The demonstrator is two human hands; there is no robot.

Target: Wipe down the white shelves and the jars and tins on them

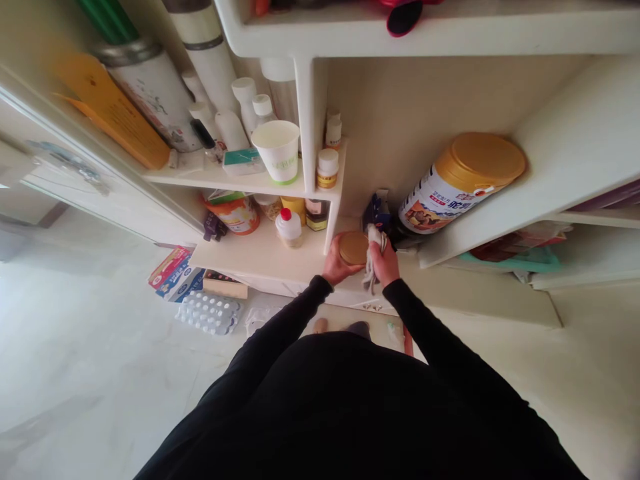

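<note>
My left hand (336, 261) is wrapped round a jar with a gold-brown lid (354, 248), held low in front of the shelves. Only the lid shows clearly; the jar's body is mostly hidden. Bunched in my right hand (385, 261) is a pale grey cloth (371, 257), which touches the right side of the jar. Just beyond my right hand stands a large white can with a gold lid (435, 200). A small dark blue box (377, 208) sits behind the jar.
On the left shelf are a paper cup (278, 150), several bottles and a yellow envelope (107, 107). Below stand a red-capped bottle (289, 228) and an orange tub (233, 212). Boxes (175, 273) and blister packaging (209, 312) lie at lower left. An upper shelf edge (425, 37) juts overhead.
</note>
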